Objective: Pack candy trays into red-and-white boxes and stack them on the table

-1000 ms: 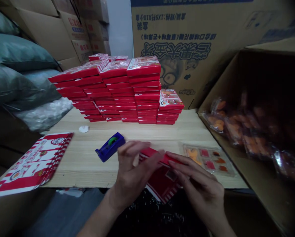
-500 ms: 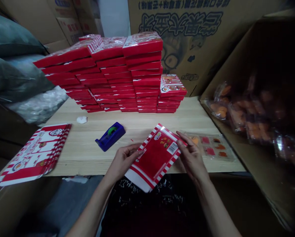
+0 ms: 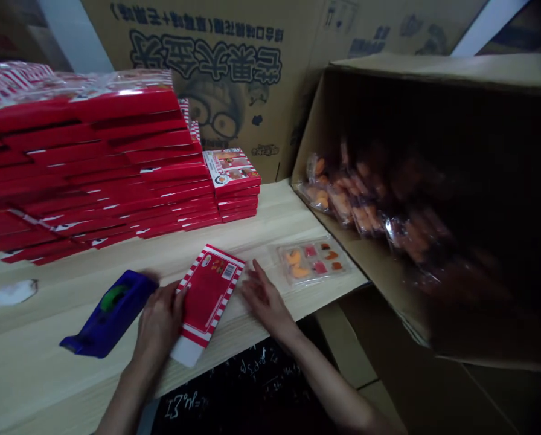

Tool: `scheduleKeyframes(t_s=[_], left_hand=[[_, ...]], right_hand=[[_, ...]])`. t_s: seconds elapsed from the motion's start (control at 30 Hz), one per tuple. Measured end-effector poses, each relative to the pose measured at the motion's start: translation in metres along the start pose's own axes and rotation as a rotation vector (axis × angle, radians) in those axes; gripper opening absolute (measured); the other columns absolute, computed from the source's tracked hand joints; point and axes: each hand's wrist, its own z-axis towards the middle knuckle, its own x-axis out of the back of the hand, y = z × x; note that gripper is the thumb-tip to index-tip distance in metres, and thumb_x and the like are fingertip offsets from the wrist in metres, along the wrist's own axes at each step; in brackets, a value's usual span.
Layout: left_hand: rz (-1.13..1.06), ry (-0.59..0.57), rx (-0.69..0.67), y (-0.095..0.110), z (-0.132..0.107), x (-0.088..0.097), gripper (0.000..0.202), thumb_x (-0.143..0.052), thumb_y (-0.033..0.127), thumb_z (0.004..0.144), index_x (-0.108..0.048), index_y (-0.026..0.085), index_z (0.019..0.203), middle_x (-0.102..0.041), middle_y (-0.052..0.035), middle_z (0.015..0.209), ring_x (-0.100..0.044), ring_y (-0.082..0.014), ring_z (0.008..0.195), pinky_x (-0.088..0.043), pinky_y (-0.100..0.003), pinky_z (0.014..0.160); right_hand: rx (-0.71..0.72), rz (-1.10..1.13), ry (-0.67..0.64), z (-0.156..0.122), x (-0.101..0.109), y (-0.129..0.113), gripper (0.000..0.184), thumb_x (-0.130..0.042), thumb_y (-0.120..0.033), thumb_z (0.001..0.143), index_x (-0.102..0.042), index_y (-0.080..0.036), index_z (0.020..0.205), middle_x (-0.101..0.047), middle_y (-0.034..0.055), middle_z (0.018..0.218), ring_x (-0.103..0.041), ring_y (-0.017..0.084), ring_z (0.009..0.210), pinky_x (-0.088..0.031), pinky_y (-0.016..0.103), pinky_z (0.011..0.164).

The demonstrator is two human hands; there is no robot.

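Observation:
A flat red box with white-striped edges [image 3: 207,297] lies on the wooden table [image 3: 270,223] near its front edge. My left hand [image 3: 158,323] grips the box's left edge, between it and a blue tape dispenser [image 3: 110,313]. My right hand [image 3: 265,298] rests open on the table just right of the box, fingers stretched toward it. A clear plastic tray of orange and red sweets [image 3: 313,261] lies beyond my right hand.
Tall stacks of red boxes [image 3: 93,163] fill the back left, a low stack [image 3: 233,181] beside them. An open cardboard carton [image 3: 433,199] on its side at right holds bagged orange snacks [image 3: 343,196]. A printed carton [image 3: 216,66] stands behind. A white scrap [image 3: 14,292] lies left.
The red box went from held up in both hands to lying flat on the table. My right hand let go of it. The view swung right.

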Motion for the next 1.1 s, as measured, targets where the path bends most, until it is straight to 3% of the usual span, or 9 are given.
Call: scheduleKeyframes(t_s=[0.07, 0.17, 0.23, 0.37, 0.5, 0.63, 0.83, 0.97, 1.1], left_hand=[[0.109, 0.14, -0.074, 0.003, -0.002, -0.004, 0.052, -0.038, 0.046, 0.102, -0.068, 0.012, 0.128, -0.066, -0.0216, 0.126, -0.06, -0.0394, 0.116, -0.047, -0.052, 0.103], [0.091, 0.274, -0.136, 0.02, -0.009, -0.003, 0.049, -0.045, 0.043, 0.102, -0.061, 0.012, 0.137, -0.058, -0.0213, 0.14, -0.054, -0.0385, 0.126, -0.044, -0.054, 0.109], [0.004, 0.295, -0.169, 0.036, -0.013, 0.0, 0.044, -0.049, 0.039, 0.102, -0.061, 0.014, 0.137, -0.059, -0.0188, 0.14, -0.056, -0.0355, 0.126, -0.045, -0.053, 0.111], [-0.166, 0.245, -0.25, 0.069, -0.024, 0.001, 0.034, -0.051, 0.027, 0.103, -0.063, 0.019, 0.134, -0.062, -0.0144, 0.139, -0.056, -0.0309, 0.13, -0.045, -0.052, 0.113], [-0.383, 0.165, -0.26, 0.095, -0.05, -0.001, 0.041, -0.056, 0.021, 0.101, -0.059, 0.027, 0.141, -0.061, -0.0098, 0.144, -0.052, -0.0293, 0.139, -0.042, -0.053, 0.117], [-0.894, 0.102, 0.038, 0.127, -0.077, -0.004, 0.087, -0.079, 0.027, 0.087, -0.032, 0.041, 0.159, -0.042, -0.0048, 0.164, -0.039, -0.0306, 0.151, -0.032, -0.054, 0.125], [-1.793, -0.283, 0.411, 0.136, -0.108, -0.006, 0.063, -0.084, 0.03, 0.082, -0.061, 0.029, 0.141, -0.064, -0.0096, 0.146, -0.057, -0.0344, 0.137, -0.046, -0.052, 0.116], [-1.759, 0.096, 0.819, 0.092, -0.141, 0.026, 0.045, -0.089, 0.027, 0.077, -0.074, 0.02, 0.118, -0.077, -0.0102, 0.122, -0.075, -0.0299, 0.109, -0.062, -0.041, 0.095], [-1.542, 0.531, 1.015, 0.034, -0.173, 0.084, 0.044, -0.094, 0.019, 0.063, -0.076, 0.018, 0.104, -0.082, -0.0051, 0.098, -0.079, -0.0255, 0.082, -0.067, -0.033, 0.076]], right_hand=[[0.208, -0.408, -0.104, -0.012, 0.035, -0.014, 0.055, -0.068, -0.029, 0.094, -0.057, -0.036, 0.147, -0.059, 0.0055, 0.151, -0.052, 0.028, 0.143, -0.044, 0.054, 0.117], [0.386, -1.014, -0.168, -0.01, 0.097, -0.021, 0.082, -0.058, -0.004, 0.086, -0.039, -0.033, 0.16, -0.03, 0.0052, 0.171, -0.014, 0.034, 0.161, -0.02, 0.066, 0.126], [0.4, -1.256, -0.088, 0.005, 0.13, -0.015, 0.084, -0.056, 0.002, 0.08, -0.043, -0.026, 0.158, -0.032, 0.0126, 0.17, -0.022, 0.04, 0.158, -0.023, 0.073, 0.122], [0.464, -1.224, -0.047, 0.037, 0.157, -0.011, 0.045, -0.053, -0.01, 0.093, -0.068, -0.015, 0.136, -0.065, 0.0211, 0.144, -0.06, 0.038, 0.136, -0.048, 0.06, 0.112], [0.562, -1.091, 0.126, 0.017, 0.151, -0.06, 0.033, -0.056, -0.027, 0.101, -0.072, -0.018, 0.128, -0.074, 0.0156, 0.13, -0.071, 0.032, 0.119, -0.055, 0.054, 0.106], [0.405, -0.387, 0.525, -0.027, 0.124, -0.119, 0.021, -0.077, -0.038, 0.089, -0.079, -0.024, 0.104, -0.082, 0.0042, 0.101, -0.078, 0.023, 0.089, -0.063, 0.043, 0.091], [-0.151, 0.172, 0.196, -0.058, 0.051, -0.088, 0.035, -0.083, -0.043, 0.083, -0.077, -0.028, 0.114, -0.082, 0.0047, 0.109, -0.079, 0.022, 0.088, -0.066, 0.037, 0.084], [-0.268, 0.007, -0.239, -0.047, 0.021, -0.058, 0.051, -0.078, -0.049, 0.087, -0.069, -0.031, 0.134, -0.076, 0.0085, 0.13, -0.074, 0.028, 0.114, -0.058, 0.049, 0.103], [0.155, -0.631, -0.836, 0.012, -0.001, -0.062, 0.1, -0.09, -0.039, 0.075, -0.036, -0.041, 0.159, -0.03, 0.0026, 0.172, -0.019, 0.035, 0.16, -0.016, 0.062, 0.128]])
